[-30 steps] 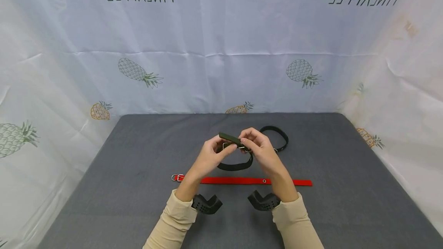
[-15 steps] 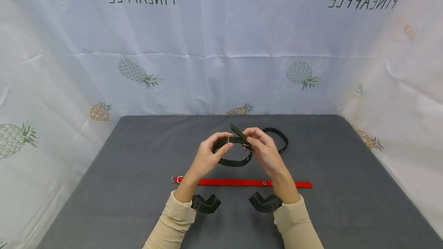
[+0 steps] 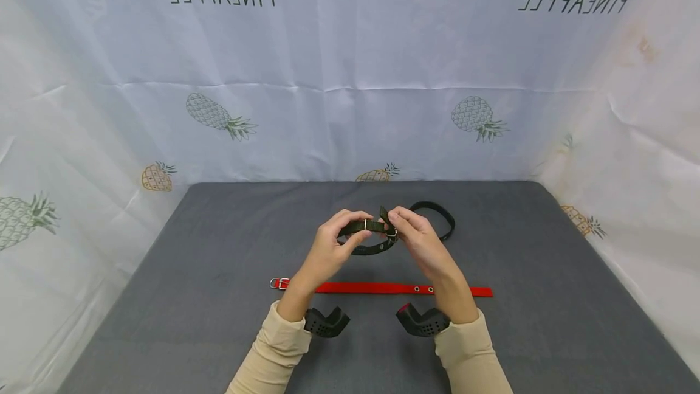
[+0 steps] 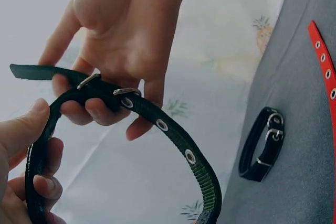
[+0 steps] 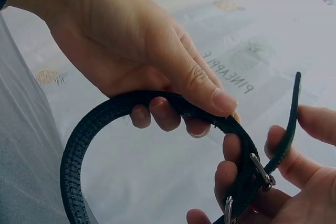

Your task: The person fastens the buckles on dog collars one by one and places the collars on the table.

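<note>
Holding the dark green collar looped in the air, beyond the red strap. Pinching its band between thumb and curled fingers of the left hand; pinching its free end beside the buckle with the right hand. Beyond the red strap's right half, with a black collar lying.
</note>
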Motion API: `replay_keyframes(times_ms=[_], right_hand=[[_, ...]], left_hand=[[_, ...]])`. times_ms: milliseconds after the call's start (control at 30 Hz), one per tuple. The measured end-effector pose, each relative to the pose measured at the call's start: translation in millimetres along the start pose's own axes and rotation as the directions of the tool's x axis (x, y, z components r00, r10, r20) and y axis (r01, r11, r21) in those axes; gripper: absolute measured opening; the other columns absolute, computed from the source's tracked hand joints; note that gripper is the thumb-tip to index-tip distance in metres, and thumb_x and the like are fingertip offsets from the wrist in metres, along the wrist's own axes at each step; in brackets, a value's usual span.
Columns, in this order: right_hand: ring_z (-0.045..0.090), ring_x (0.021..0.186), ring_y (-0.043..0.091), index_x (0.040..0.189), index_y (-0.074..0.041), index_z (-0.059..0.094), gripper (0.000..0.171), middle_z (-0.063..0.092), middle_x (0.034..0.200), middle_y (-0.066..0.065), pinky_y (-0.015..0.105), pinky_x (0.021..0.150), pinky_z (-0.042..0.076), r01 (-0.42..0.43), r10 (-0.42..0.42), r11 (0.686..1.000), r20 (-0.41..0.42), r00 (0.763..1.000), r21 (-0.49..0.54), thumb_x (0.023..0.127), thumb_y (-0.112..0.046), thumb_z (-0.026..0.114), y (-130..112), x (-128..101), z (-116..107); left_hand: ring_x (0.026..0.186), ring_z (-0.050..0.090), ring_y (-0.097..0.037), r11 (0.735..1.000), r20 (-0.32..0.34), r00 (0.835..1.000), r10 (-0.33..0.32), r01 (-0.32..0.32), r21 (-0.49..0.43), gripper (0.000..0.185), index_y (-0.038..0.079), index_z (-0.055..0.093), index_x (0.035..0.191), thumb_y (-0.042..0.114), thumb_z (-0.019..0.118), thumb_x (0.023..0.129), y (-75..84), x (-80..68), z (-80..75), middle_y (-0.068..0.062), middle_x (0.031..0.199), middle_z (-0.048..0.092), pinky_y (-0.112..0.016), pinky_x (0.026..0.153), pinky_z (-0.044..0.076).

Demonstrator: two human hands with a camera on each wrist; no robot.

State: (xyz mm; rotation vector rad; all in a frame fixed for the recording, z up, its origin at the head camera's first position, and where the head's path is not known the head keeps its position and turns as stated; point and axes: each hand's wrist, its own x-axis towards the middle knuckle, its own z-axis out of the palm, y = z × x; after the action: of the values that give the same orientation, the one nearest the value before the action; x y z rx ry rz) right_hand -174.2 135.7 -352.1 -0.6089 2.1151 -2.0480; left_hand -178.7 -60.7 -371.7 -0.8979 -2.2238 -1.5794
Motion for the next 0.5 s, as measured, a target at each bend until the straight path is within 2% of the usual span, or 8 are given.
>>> replay_keyframes(times_ms=[267, 500], right_hand=[[0.047, 0.09, 0.012, 0.079, -0.02, 0.055, 0.024, 0.053, 0.084, -0.01, 0.031, 0.082, 0.038, 0.06, -0.061, 0.998, -0.025, 0.998, -0.019, 0.102, -0.02, 0.048, -0.9, -1.0, 1.9], [0.053, 0.091, 0.007, 0.076, -0.021, 0.057, 0.025, 0.062, 0.091, -0.017, 0.025, 0.081, 0.044, 0.134, -0.134, 0.991, -0.035, 0.99, -0.02, 0.1, -0.014, 0.052, -3.2, -2.5, 4.2]], left_hand=[[0.083, 0.057, -0.008, 0.997, 0.027, 1.0, 0.008, -0.006, -0.078, 0.027, 0.006, 0.067, 0.113, 0.006, 0.07, 0.086, 2.6, -0.2, -7.0, -0.012, 0.101, 0.064, -0.021, 0.072, 0.054], [0.084, 0.057, -0.007, 0.993, 0.012, 0.999, 0.038, -0.036, -0.114, 0.027, 0.003, 0.068, 0.111, 0.005, 0.071, 0.085, 0.6, -0.9, -9.6, -0.014, 0.1, 0.064, -0.021, 0.07, 0.055]])
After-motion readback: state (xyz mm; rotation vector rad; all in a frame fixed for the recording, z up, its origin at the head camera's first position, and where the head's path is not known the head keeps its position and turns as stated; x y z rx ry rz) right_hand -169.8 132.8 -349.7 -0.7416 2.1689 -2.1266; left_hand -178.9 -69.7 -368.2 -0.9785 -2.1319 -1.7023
